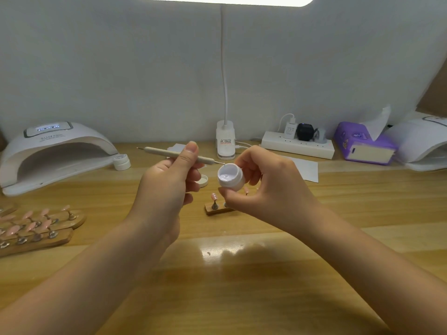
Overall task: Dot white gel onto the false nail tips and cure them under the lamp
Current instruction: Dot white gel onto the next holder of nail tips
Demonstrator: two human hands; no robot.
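My left hand (169, 180) pinches a beige dotting pen (169, 153), and its metal tip reaches over the rim of an open small white gel jar (229, 176). My right hand (266, 184) grips that jar, tilted toward me, above the table. Below the jar stands a small wooden holder (215, 210) with pink false nail tips (214, 196) on metal stands, partly hidden by my right hand. The jar's white lid (204, 181) lies on the table behind my left hand. A white curing lamp (53, 153) sits at the far left, display lit.
Two wooden holders with several pink nail tips (36, 226) lie at the left edge. A closed white jar (122, 162) stands by the lamp. A desk lamp base (225, 141), power strip (297, 143), purple tissue pack (362, 143) and second curing lamp (423, 143) line the back wall.
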